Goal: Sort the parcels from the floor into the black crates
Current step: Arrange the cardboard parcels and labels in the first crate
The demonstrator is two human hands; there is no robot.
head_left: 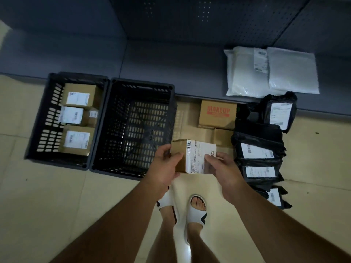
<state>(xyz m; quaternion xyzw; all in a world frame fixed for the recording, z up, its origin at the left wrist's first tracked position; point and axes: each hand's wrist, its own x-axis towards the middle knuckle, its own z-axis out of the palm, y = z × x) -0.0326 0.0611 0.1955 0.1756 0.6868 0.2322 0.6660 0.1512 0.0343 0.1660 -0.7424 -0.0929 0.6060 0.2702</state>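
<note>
A small brown cardboard box (191, 156) with a white shipping label is held in the air between both hands, just right of the empty black crate (133, 128). My left hand (165, 168) grips its left end. My right hand (222, 168) pinches its right edge. The left black crate (43, 118) holds several labelled cardboard boxes (77, 99). On the floor to the right lie a brown box marked MAKEUP (217, 113), another plain box (223, 136) and several black poly bags (258, 150) with white labels.
Two white poly bags (247, 73) lie on the low grey shelf base (171, 59) behind. My feet in white slides (197, 209) stand on the beige tiled floor below the box.
</note>
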